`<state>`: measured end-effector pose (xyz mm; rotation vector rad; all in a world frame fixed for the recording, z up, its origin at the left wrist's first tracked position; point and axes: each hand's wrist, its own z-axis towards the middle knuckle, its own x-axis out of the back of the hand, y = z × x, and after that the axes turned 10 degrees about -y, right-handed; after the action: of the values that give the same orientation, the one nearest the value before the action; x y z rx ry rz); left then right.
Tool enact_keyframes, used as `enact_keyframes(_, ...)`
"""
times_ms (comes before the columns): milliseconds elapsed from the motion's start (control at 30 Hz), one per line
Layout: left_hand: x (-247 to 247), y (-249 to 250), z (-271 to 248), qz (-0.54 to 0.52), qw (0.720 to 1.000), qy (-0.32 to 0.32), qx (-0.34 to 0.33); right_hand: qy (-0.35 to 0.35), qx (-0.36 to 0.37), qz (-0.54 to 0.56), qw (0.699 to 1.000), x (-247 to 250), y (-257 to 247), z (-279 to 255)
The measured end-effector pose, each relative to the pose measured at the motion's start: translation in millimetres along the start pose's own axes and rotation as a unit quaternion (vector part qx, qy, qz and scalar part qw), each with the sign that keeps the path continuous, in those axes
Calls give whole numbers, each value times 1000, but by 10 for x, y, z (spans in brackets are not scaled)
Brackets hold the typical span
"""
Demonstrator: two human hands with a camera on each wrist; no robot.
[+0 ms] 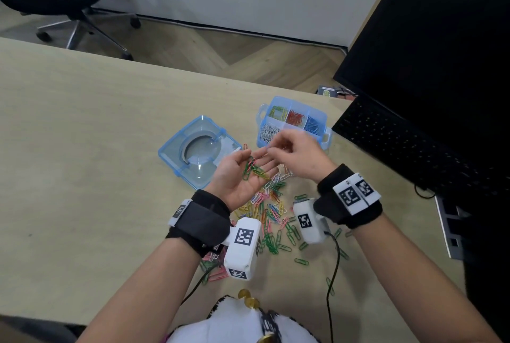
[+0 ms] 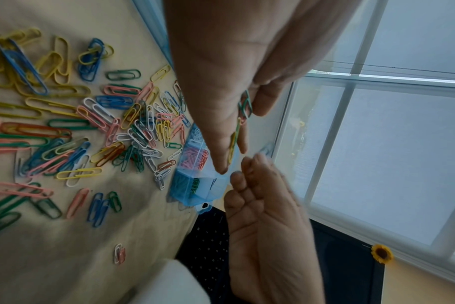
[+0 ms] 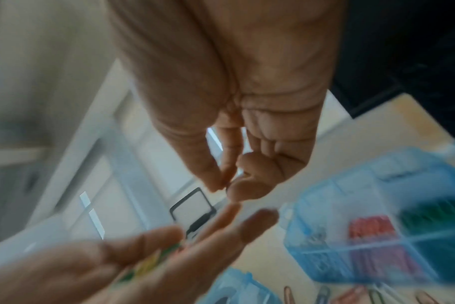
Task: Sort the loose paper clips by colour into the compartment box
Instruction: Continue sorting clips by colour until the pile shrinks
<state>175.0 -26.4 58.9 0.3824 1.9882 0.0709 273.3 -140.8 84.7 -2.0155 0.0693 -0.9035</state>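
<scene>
Left hand (image 1: pixel 242 174) held palm up at frame centre, fingers relaxed and spread, cupping a small handful of clips (image 1: pixel 255 167): green, pink, yellow. Right hand (image 1: pixel 296 155) just beside the left fingertips, thumb and forefinger brought together in a pinch; whether a clip sat in that grip could not be told, the right wrist view being blurred.

Compartment box (image 1: pixel 263 111) open at upper right of centre, near the right hand. Yellow, red, blue and white clips already separated in its far and left cells; pink and green cells visible in the wrist views. Detached box lid (image 1: pixel 171 146) lying flat on the counter (image 1: pixel 82 135), left of the box.

Loose clips (image 1: pixel 271 213) spread in a mixed pile on the counter below and between the wrists, with strays toward lower right. All colours noted in the pile.

Judged partway: every cell seeded, but much of the pile unsorted, plus the handful in the left palm.
</scene>
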Motion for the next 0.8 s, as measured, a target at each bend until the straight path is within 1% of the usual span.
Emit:
enact_keyframes(67, 35, 9, 24, 15, 999, 34, 6, 47, -67, 36, 996, 129, 169, 111)
enact_keyframes(133, 55, 8, 32, 22, 999, 48, 9, 121, -132, 16, 984, 286, 351, 243)
enact_keyframes(200, 36, -9, 34, 25, 998, 47, 14, 182, -178, -11, 967, 438, 501, 358)
enact_keyframes(233, 24, -16, 38, 31, 998, 45, 15, 200, -193, -13, 961, 498, 555, 406)
enact_keyframes(300, -7, -30, 58, 38, 998, 42, 19, 200, -209, -8, 957, 583, 633, 465)
enact_keyframes(367, -34, -40, 84, 37, 998, 42, 19, 191, -203, -27, 960, 602, 609, 449)
enact_keyframes(400, -47, -44, 102, 37, 998, 43, 19, 189, -187, -38, 963, 580, 577, 420)
enact_keyframes(467, -74, -44, 152, 39, 998, 48, 15, 170, -127, -30, 977, 481, 448, 293)
enact_keyframes(533, -96, -46, 204, 40, 997, 58, 10, 109, -50, 9, 993, 346, 299, 109)
enact_keyframes(567, -100, -50, 229, 37, 998, 56, 9, 69, -26, 30, 997, 274, 225, 7)
enact_keyframes(600, -101, -56, 254, 30, 998, 49, 8, 30, -14, 41, 999, 199, 170, -81)
enact_keyframes(633, -102, -63, 271, 23, 999, 47, 6, 7, -10, 33, 999, 124, 124, -155)
enact_keyframes(667, -105, -72, 288, 18, 999, 46, 5, 5, -14, 2, 1000, 52, 100, -201)
enact_keyframes(733, -102, -95, 311, 13, 999, 39, 4, 38, -22, -64, 997, -54, 86, -241)
enact_keyframes(800, -115, -122, 311, 6, 1000, 31, -2, 69, -19, -59, 996, -99, 102, -243)
